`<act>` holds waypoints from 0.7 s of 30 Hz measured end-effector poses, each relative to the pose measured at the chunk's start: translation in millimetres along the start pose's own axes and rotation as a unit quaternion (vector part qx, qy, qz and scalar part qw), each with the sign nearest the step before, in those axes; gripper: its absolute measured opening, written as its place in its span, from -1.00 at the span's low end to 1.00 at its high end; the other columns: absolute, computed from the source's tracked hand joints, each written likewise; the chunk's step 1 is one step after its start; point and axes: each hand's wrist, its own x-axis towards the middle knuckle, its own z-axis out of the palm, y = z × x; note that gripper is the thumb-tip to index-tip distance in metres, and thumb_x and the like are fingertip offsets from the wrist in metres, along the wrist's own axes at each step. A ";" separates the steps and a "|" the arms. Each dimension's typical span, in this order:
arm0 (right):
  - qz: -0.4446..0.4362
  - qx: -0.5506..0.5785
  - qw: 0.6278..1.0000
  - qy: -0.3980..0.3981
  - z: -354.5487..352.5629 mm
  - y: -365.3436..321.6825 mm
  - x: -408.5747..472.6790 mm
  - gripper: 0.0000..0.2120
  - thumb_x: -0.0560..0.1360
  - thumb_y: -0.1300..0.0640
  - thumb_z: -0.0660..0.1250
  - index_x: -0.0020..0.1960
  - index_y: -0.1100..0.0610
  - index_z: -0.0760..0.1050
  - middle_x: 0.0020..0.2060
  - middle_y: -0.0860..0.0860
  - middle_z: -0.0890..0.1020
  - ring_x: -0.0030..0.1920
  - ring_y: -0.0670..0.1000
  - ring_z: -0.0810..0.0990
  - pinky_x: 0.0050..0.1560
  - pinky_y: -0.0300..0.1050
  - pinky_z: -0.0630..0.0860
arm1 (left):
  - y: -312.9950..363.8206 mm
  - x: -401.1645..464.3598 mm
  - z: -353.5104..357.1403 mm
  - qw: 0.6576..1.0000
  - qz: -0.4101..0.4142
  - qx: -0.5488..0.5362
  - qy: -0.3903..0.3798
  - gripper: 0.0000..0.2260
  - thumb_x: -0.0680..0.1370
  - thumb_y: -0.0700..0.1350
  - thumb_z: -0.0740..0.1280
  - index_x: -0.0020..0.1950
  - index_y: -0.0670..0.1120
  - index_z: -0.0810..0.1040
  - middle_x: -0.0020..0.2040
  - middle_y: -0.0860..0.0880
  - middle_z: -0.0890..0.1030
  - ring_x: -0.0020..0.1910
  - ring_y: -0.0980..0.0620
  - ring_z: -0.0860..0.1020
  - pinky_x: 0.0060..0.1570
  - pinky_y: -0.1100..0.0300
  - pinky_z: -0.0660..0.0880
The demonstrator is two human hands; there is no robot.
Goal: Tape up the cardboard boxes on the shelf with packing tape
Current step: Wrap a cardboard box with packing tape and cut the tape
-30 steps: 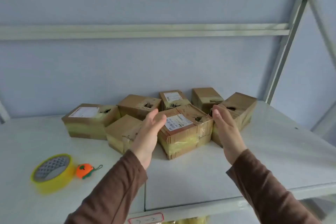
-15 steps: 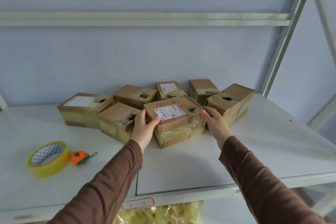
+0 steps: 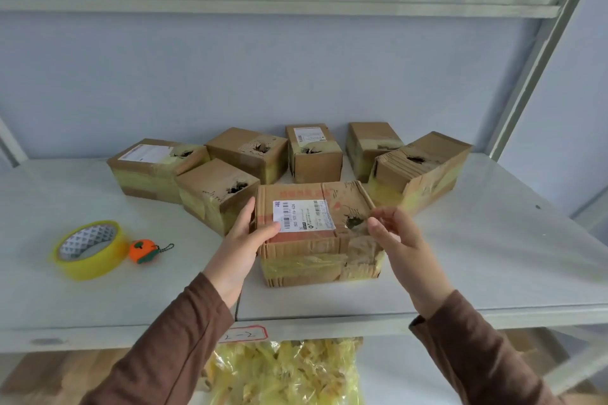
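Pulled forward out of the cluster since half a second ago, the box (image 3: 316, 230) is now sitting squarely in front of me on the shelf (image 3: 493, 256), apart from the six other boxes (image 3: 250, 151) behind it. I am gripping its left edge with my left hand (image 3: 245, 240), thumb lying on the white label (image 3: 304, 215) and fingers curled down the side. My right hand (image 3: 394, 237) is hovering just off the right edge, fingers loosely curled and holding nothing, near a torn hole (image 3: 353, 222) in the top. The box's long axis is running left to right across my view. The tape roll (image 3: 88, 248) is lying flat well to the left, beside an orange charm (image 3: 144, 250). I am judging the left hand nearer to the tape, so that hand would have to let go of the box to fetch it.
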 end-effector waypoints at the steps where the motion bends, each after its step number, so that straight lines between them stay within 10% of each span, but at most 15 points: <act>1: -0.006 -0.029 1.000 0.000 1.9 -3.2 -1.6 -0.85 0.63 0.03 0.33 0.15 0.05 0.52 0.06 0.08 0.63 0.14 0.13 0.58 0.14 0.03 0.57 | 0.6 -2.8 0.6 1.000 0.000 0.000 0.012 -0.63 0.60 -0.04 0.40 0.26 0.38 0.46 0.23 0.21 0.67 0.16 0.34 0.60 0.08 0.31 0.42; 5: -0.166 -0.218 0.957 0.093 18.6 -22.2 -12.8 -0.72 0.59 0.06 0.33 0.25 0.14 0.51 0.30 0.01 0.53 0.29 0.08 0.41 0.31 0.04 0.41 | 11.6 -19.0 -11.9 0.998 0.020 0.046 0.043 -0.31 0.46 0.19 0.43 0.57 0.14 0.35 0.40 0.20 0.53 0.34 0.29 0.49 0.36 0.23 0.40; 9: -0.321 -0.152 0.932 0.068 70.6 -48.4 -36.1 -0.82 0.62 0.19 0.30 0.21 0.13 0.53 0.20 -0.04 0.57 0.22 0.04 0.50 0.23 -0.08 0.44 | 14.5 -35.3 -61.6 0.980 0.077 0.160 0.091 -0.70 0.59 -0.12 0.43 0.27 0.19 0.58 0.23 0.16 0.63 0.30 0.22 0.53 0.32 0.24 0.42; 16: -0.157 -0.082 0.967 -0.182 206.0 -49.8 -34.7 -0.69 0.63 0.19 0.32 0.36 0.15 0.47 0.21 0.03 0.58 0.20 0.00 0.54 0.24 0.01 0.51 | 19.6 -38.9 -184.4 0.876 0.055 0.434 0.202 -0.46 0.50 -0.27 0.41 0.46 0.02 0.47 0.36 -0.02 0.51 0.33 -0.04 0.43 0.33 0.04 0.36; 21: -0.111 -0.190 0.953 -0.208 307.5 -44.6 -4.7 -0.54 0.65 0.18 0.24 0.53 0.18 0.33 0.40 0.18 0.49 0.40 0.20 0.41 0.39 0.03 0.36 | 10.4 -24.0 -233.5 0.804 -0.045 0.575 0.143 -0.32 0.47 -0.18 0.48 0.57 -0.04 0.35 0.45 -0.17 0.34 0.43 -0.22 0.31 0.42 0.03 0.28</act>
